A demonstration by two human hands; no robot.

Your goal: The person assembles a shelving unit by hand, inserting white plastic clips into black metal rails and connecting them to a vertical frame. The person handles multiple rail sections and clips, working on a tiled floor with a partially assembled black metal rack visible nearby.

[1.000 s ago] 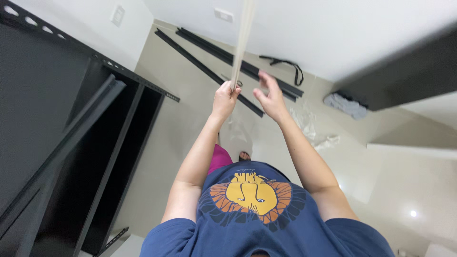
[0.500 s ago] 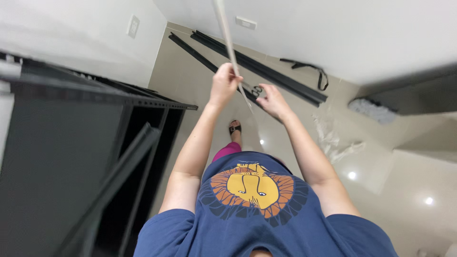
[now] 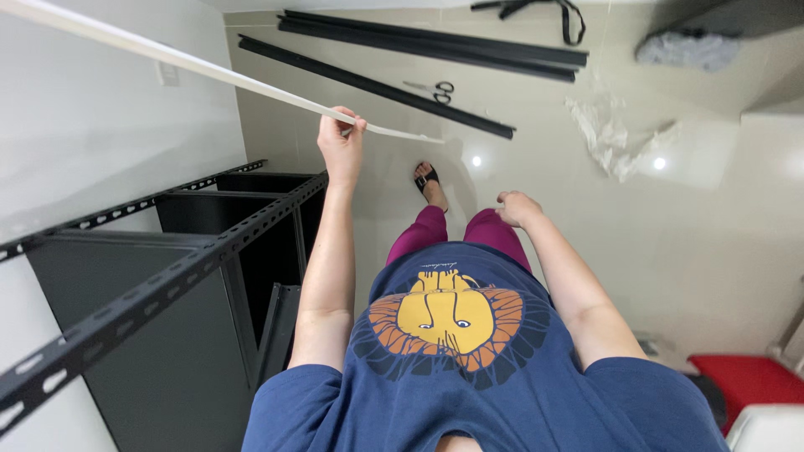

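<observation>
My left hand (image 3: 341,141) is raised and grips a long thin white board (image 3: 193,65) near its lower end; the board runs up and to the left out of view, close to the white wall. My right hand (image 3: 517,207) hangs low by my right thigh, fingers loosely curled, holding nothing. Below my left arm stands a black metal shelf frame (image 3: 159,276) with perforated rails and dark panels.
Long black metal rails (image 3: 377,84) lie on the beige tiled floor ahead, with scissors (image 3: 433,89) beside them. Crumpled clear plastic wrap (image 3: 615,138), a grey cloth (image 3: 687,48) and a black strap (image 3: 544,8) lie further right. A red object (image 3: 741,377) sits at lower right.
The board has swung from upright to slanting left. My right hand has let go of it and dropped to my thigh. The view has tilted down toward the floor.
</observation>
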